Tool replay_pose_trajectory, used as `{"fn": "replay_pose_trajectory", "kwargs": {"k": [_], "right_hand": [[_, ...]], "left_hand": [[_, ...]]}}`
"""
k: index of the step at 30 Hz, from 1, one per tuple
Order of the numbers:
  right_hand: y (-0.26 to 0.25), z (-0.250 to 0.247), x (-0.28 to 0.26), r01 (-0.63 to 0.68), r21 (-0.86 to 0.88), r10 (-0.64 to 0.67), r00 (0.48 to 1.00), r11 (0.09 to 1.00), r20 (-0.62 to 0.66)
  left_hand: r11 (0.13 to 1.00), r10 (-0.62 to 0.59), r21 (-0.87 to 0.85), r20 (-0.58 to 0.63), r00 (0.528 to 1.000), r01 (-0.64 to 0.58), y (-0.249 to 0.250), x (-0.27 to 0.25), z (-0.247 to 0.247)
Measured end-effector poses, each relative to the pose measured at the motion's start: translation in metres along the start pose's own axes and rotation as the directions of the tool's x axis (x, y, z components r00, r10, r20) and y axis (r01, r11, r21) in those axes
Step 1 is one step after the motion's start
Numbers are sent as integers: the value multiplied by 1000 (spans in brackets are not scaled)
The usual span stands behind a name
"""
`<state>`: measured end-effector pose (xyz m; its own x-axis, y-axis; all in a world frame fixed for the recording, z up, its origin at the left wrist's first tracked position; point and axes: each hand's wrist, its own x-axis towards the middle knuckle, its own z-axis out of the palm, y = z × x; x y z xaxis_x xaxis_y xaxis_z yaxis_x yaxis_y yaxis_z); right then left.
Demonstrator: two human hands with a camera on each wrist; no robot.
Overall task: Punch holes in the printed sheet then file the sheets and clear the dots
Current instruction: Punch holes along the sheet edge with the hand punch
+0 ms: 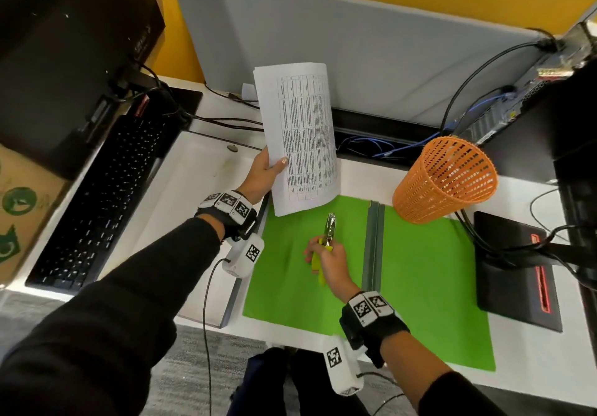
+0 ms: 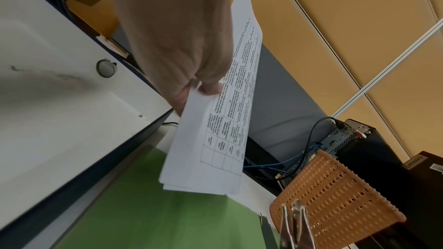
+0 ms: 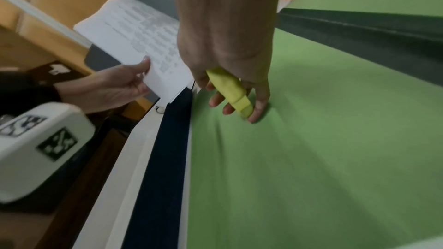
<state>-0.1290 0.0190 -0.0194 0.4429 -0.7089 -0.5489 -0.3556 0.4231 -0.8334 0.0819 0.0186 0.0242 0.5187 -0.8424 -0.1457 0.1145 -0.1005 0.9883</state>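
My left hand [image 1: 265, 173] pinches a small stack of printed sheets [image 1: 300, 138] by its left edge and holds it upright above the far left corner of an open green folder [image 1: 420, 286]. In the left wrist view the sheets [image 2: 215, 120] show a printed table. My right hand [image 1: 329, 260] grips the yellow handles of a hand-held hole punch [image 1: 326, 241], whose metal head [image 1: 331, 222] points away from me over the folder's left half. From the right wrist, a yellow handle [image 3: 230, 90] sticks out between my curled fingers [image 3: 260, 105]. The punch's jaws stand slightly apart and touch no paper.
An orange mesh basket [image 1: 445, 180] lies tilted at the folder's far right corner. A black keyboard [image 1: 103, 202] and monitor [image 1: 64, 44] stand to the left, a monitor base [image 1: 513, 267] and cables on the right. A grey partition [image 1: 355, 47] closes the desk's back.
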Motion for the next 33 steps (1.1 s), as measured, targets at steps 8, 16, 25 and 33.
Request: {"fn": "replay_pose_trajectory", "kwargs": {"k": [8,16,25,33], "right_hand": [[1,2,4,-73,-57,78,993,996,89],[6,-17,13,-37,99,57,977,994,-206],[10,-5,-10,-4,-57,12,989,998,146],[7,20,-18,-17,-161,63,958,987,281]], "left_hand": [[994,-49,-92,20,999,51,-2,-6,1],[884,-210,426,-3,978,191,-27,-17,-9],[994,-24,101,-66,998,31,-7,-9,-8],[999,13,-46,-98,995,-18,-3,-10,6]]}}
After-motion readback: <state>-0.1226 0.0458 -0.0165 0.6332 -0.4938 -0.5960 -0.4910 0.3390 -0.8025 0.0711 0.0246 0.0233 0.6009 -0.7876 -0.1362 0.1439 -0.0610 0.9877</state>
